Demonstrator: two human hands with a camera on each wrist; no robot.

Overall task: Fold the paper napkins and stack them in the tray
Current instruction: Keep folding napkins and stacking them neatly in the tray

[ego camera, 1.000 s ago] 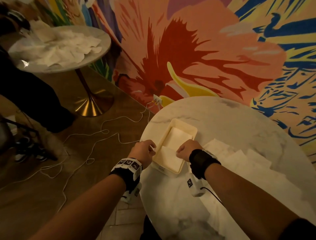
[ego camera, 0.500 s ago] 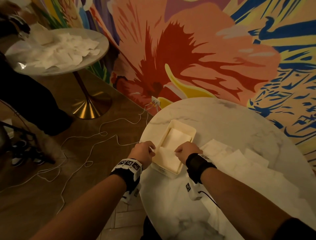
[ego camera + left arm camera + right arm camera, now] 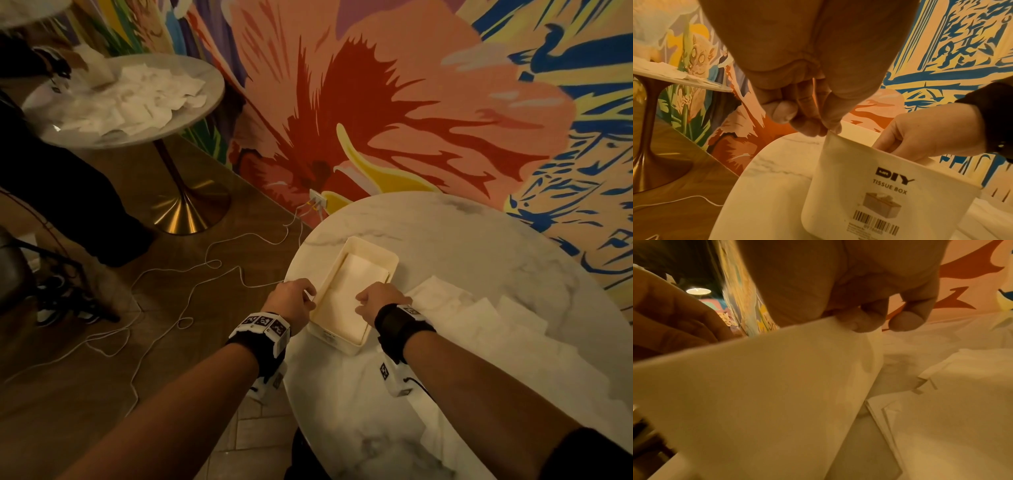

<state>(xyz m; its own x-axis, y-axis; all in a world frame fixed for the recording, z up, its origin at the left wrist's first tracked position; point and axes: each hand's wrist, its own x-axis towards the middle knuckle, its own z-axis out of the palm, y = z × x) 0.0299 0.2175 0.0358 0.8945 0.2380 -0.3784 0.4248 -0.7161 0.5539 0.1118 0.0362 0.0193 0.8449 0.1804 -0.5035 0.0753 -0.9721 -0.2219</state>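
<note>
Cream plastic tray (image 3: pixel 368 246) sits near the marble table's (image 3: pixel 479 246) left edge. Left hand (image 3: pixel 293 305) and right hand (image 3: pixel 378 301) pinch its long rims; loose napkins (image 3: pixel 455 305) crowd the right.

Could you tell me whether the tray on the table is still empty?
No: the tray already holds folded napkins, seen lying flat inside its walls in the head view.

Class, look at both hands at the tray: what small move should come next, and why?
Probably lower and release. The left hand and right hand each pinch the folded napkin at the tray rim, above napkins already inside. Unfolded napkins wait beside it.
</note>
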